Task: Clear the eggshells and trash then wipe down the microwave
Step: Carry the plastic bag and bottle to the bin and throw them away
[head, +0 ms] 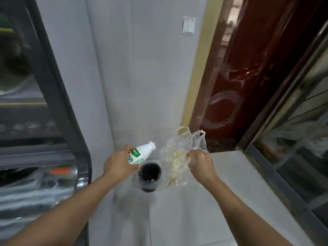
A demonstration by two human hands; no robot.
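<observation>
At frame centre, the left hand (118,165) grips a white bottle (142,153), neck tilted up-right. Just right, the right hand (200,164) clutches a crumpled plastic bag (179,157). A black bin (148,176) sits below, between them.

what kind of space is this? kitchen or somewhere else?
Probably a home entryway or hall corner next to a kitchen, not the cooking area itself. Cues: a dark red door with a light switch beside it, a tiled floor, and a small black trash bin standing in the corner.
</observation>
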